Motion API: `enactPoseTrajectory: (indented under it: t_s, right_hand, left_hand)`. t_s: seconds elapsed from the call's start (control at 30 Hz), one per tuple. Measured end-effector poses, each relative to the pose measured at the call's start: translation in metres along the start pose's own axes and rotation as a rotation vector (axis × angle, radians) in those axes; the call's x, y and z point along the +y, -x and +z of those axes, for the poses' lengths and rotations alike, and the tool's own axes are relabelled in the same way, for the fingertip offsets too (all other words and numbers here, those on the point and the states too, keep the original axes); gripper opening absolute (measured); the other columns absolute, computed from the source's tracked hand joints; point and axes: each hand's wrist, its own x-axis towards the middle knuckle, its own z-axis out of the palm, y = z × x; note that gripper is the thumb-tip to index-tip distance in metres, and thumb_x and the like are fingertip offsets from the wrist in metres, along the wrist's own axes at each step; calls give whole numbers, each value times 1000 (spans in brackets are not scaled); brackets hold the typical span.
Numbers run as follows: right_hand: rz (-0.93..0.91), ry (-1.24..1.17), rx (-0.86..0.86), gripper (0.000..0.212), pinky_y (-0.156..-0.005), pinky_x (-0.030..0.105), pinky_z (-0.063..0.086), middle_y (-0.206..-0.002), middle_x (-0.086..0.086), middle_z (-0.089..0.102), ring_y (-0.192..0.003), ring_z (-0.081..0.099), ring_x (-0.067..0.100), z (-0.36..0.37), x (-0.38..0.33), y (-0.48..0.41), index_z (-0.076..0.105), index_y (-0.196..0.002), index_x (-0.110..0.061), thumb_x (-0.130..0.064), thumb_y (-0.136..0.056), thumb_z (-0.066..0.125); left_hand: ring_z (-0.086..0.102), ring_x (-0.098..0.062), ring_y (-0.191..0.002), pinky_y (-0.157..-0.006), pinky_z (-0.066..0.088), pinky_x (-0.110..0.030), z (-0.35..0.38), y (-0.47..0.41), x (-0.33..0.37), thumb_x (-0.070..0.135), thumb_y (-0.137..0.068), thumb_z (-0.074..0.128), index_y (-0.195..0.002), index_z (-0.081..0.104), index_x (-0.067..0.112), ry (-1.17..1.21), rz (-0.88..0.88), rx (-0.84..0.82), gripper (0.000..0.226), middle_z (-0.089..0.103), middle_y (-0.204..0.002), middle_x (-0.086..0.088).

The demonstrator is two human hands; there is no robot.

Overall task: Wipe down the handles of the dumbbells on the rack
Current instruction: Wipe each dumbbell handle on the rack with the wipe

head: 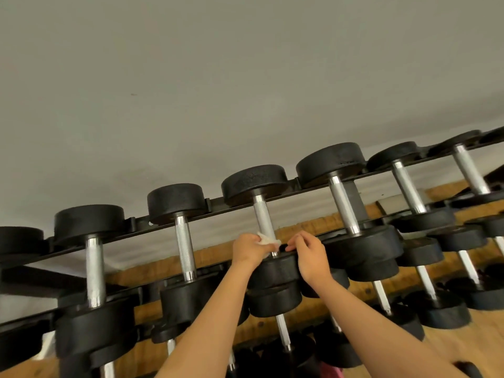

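On the top tier of the rack (pixel 169 223), a dumbbell (pixel 274 271) near the middle of the row lies across the two black rails, its far head toward the grey wall (pixel 218 77) and its near head toward the person. The left grip (pixel 249 248) is closed round a white cloth (pixel 268 239) and presses it against the lower end of the silver handle (pixel 262 214), just above the near head. The upper stretch of the handle is bare up to the far head.

The right grip (pixel 311 257) sits just to the right of the handle's base, fingers curled, fingertips at the top edge of the near head where it meets the front rail; whether it clasps that edge or only rests there, I cannot tell.

Open gaps lie on both sides of the handle, showing wall and a wooden strip (pixel 163 266) behind. The left neighbour dumbbell (pixel 185 241) and the right neighbour dumbbell (pixel 344 205) stand well apart from the cloth. Heads of the lower tier (pixel 275 300) crowd close under both forearms, touching or nearly touching the near head above.
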Motion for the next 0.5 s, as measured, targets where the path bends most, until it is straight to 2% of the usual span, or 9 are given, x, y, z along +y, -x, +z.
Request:
enactPoseTrajectory:
  t_s: [0.1, 0.17, 0.23, 0.27, 0.3, 0.33, 0.4, 0.5]
  right_hand:
    - [-11, 49, 16, 28, -65, 23, 42, -77, 7, 64, -76, 58, 16, 0, 1, -1, 61, -73, -6, -12, -96, 45]
    - [-52, 103, 49, 26, -70, 32, 46, -78, 7, 61, -78, 57, 21, -1, 1, 2, 60, -76, -7, -14, -97, 46]
    - [-151, 191, 101, 16, -74, 27, 46, -83, -1, 61, -84, 56, 16, -3, -1, 12, 62, -85, -13, -18, -97, 52]
    - [-222, 231, 126, 8, -79, 22, 43, -89, -6, 60, -91, 54, 11, -4, -2, 22, 63, -92, -17, -20, -96, 56]
    - [-290, 255, 145, 8, -84, 18, 40, -96, -10, 59, -98, 51, 6, -4, -4, 34, 63, -101, -20, -23, -95, 59]
    - [-345, 256, 155, 16, -89, 15, 38, -103, -13, 58, -103, 48, 2, -4, -4, 48, 62, -109, -22, -25, -93, 61]
    - [-418, 222, 140, 30, -96, 10, 35, -115, -16, 56, -112, 46, -3, -7, -4, 74, 59, -121, -25, -27, -92, 65]
    - [-378, 66, 112, 45, -95, 13, 43, -121, -13, 57, -112, 53, 1, -15, -3, 99, 55, -130, -26, -20, -89, 69]
  left_hand:
    - [60, -18, -85, -69, 45, -26, -5, 7, 1, 34, -77, 80, -99, 70, 7, -96, -21, -69, 36, 64, -92, -5]
    - [58, -17, -80, -67, 44, -25, -12, 12, 2, 28, -82, 76, -83, 67, 10, -163, 55, -57, 20, 61, -82, -3]
    - [53, -12, -65, -55, 38, -19, -14, 27, -1, 22, -86, 72, -64, 57, 13, -96, 161, 9, 28, 54, -66, 2]
    - [53, -11, -62, -52, 39, -18, -13, 35, -3, 21, -87, 71, -64, 58, 13, -14, 206, 31, 28, 55, -64, 1]
    - [58, -14, -65, -56, 43, -20, -11, 42, -4, 22, -88, 71, -69, 63, 12, 68, 240, 37, 23, 61, -69, -2]
    - [62, -17, -73, -63, 47, -25, -8, 48, -3, 23, -88, 71, -76, 68, 10, 128, 278, 39, 17, 66, -77, -6]
    - [61, -18, -84, -72, 49, -28, -1, 59, 1, 25, -88, 70, -83, 69, 11, 159, 351, 39, 15, 63, -91, -6]
    - [62, -19, -84, -78, 52, -35, 9, 70, 8, 27, -87, 71, -84, 68, 9, 183, 396, -24, 19, 64, -88, -5]
